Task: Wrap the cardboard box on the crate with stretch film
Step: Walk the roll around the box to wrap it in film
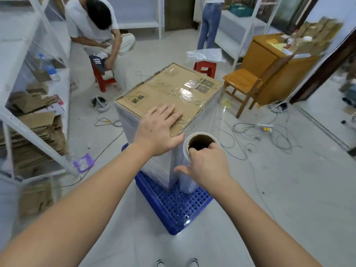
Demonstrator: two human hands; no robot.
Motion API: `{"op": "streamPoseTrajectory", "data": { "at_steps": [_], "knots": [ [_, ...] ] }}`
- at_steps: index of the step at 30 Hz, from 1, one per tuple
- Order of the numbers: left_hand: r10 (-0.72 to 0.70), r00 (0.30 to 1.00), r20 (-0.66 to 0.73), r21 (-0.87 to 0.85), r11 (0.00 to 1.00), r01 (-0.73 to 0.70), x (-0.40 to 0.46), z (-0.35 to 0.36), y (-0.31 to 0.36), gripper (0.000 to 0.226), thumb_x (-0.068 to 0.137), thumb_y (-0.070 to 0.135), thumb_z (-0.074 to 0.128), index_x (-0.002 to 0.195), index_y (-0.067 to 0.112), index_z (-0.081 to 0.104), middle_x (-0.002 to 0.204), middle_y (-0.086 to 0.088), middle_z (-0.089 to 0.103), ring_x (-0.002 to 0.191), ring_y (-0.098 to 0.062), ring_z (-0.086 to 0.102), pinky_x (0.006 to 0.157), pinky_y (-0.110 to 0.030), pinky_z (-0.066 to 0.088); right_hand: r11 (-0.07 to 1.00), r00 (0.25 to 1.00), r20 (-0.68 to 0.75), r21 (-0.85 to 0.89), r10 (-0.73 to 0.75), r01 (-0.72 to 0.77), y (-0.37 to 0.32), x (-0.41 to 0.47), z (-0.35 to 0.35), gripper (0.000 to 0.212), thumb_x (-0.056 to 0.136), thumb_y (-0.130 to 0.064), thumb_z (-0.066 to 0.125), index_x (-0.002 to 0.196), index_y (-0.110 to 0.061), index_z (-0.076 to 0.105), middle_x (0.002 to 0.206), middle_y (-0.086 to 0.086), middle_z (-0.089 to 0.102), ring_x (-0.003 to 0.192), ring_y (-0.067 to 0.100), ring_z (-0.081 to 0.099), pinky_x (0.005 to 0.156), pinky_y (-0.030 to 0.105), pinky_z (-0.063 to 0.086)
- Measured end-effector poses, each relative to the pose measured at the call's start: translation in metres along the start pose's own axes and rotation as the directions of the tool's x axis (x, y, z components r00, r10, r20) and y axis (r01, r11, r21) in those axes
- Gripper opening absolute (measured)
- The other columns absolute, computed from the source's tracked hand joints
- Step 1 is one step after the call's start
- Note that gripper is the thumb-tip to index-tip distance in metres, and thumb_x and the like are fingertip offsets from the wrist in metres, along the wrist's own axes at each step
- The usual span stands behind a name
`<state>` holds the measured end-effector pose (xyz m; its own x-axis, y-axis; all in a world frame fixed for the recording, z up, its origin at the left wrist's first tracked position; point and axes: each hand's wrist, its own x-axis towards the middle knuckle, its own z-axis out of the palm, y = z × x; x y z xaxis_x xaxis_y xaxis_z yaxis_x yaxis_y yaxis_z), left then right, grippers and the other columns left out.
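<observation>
**Steady hand, taut film: a box gets its wrap**

A blue crate (173, 209) sits on the floor at the near centre, lifting the cardboard box (163, 95) so film can reach its lower edge. At the box's near right corner the right hand (208, 166) holds the stretch film roll (194, 157) upright, fingers (210, 146) hooked into the open core, likely so that it can turn as film pays out. A clear sheet runs from the roll to the box's right side. The left hand (159, 130) lies flat on the lid, fingers spread and gripping nothing, apparently bracing the box against the pull. The sides already look wrapped. Beyond, a wooden chair (244, 85) stands far right.
</observation>
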<state>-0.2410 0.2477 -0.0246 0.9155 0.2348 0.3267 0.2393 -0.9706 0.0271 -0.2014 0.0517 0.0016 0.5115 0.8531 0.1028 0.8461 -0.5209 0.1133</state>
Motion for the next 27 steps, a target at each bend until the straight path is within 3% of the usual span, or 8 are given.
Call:
{"op": "streamPoseTrajectory", "data": {
  "at_steps": [4,7,11,17,21,24,27],
  "knots": [
    [-0.008,1.000,0.014,0.002,1.000,0.008,0.000,-0.002,0.001,0.076,0.094,0.070,0.033,0.156,0.029,0.042,0.165,-0.002,0.036,0.153,-0.020,0.029,0.126,-0.042,0.019,1.000,0.997,-0.072,0.007,-0.010,0.011,0.002,-0.004,0.005,0.051,0.087,-0.066,0.053,0.066,-0.021,0.042,0.056,-0.003,0.060,0.055,0.019,0.043,0.071,0.032,0.033],
    [-0.007,0.999,0.046,0.019,1.000,0.006,0.000,-0.004,0.003,0.077,0.094,0.069,0.027,0.158,0.028,0.039,0.166,-0.003,0.033,0.154,-0.021,0.027,0.126,-0.043,0.018,0.999,0.991,-0.121,-0.023,-0.049,0.047,0.005,-0.016,0.014,0.053,0.073,-0.060,0.071,0.055,-0.023,0.037,0.043,-0.007,0.048,0.050,0.018,0.044,0.060,0.027,0.032],
    [-0.013,0.998,0.057,0.043,0.999,0.011,0.000,-0.005,0.007,0.078,0.094,0.069,0.023,0.158,0.028,0.037,0.166,-0.004,0.032,0.154,-0.022,0.026,0.126,-0.044,0.018,0.980,0.977,-0.123,0.067,-0.176,0.185,0.015,-0.023,0.008,0.052,0.066,-0.060,0.076,0.053,-0.025,0.040,0.046,-0.012,0.035,0.056,0.019,0.048,0.053,0.026,0.035],
    [-0.025,0.999,0.029,0.055,0.998,0.023,-0.002,-0.007,0.011,0.075,0.094,0.067,0.026,0.155,0.027,0.043,0.163,-0.004,0.040,0.151,-0.022,0.033,0.124,-0.045,0.022,0.929,0.937,-0.031,0.125,-0.348,0.349,0.014,-0.018,0.001,0.048,0.075,-0.061,0.066,0.056,-0.026,0.038,0.050,-0.013,0.037,0.063,0.017,0.039,0.065,0.036,0.049],
    [-0.026,1.000,0.018,0.032,0.999,0.025,-0.001,-0.006,0.010,0.071,0.095,0.066,0.033,0.151,0.026,0.049,0.160,-0.006,0.044,0.149,-0.024,0.036,0.123,-0.045,0.024,0.943,0.953,0.033,0.159,-0.301,0.292,0.009,-0.016,-0.008,0.044,0.080,-0.061,0.063,0.066,-0.023,0.045,0.060,-0.008,0.046,0.079,0.020,0.045,0.075,0.032,0.044],
    [-0.019,0.999,0.041,0.042,0.999,0.017,-0.002,-0.008,0.010,0.071,0.096,0.065,0.032,0.153,0.025,0.047,0.161,-0.005,0.041,0.150,-0.023,0.034,0.124,-0.044,0.023,0.950,0.967,0.036,0.199,-0.253,0.242,0.003,-0.023,-0.019,0.050,0.084,-0.071,0.053,0.072,-0.023,0.045,0.066,-0.008,0.051,0.085,0.020,0.048,0.071,0.029,0.030],
    [-0.015,0.999,0.049,0.039,0.999,0.013,-0.001,-0.011,0.009,0.073,0.096,0.066,0.029,0.154,0.025,0.045,0.163,-0.006,0.039,0.151,-0.024,0.033,0.125,-0.044,0.022,0.968,0.982,0.042,0.184,-0.183,0.172,-0.006,-0.028,-0.029,0.056,0.090,-0.074,0.036,0.088,-0.020,0.047,0.075,-0.002,0.060,0.083,0.022,0.055,0.069,0.032,0.032]
  ]
}}
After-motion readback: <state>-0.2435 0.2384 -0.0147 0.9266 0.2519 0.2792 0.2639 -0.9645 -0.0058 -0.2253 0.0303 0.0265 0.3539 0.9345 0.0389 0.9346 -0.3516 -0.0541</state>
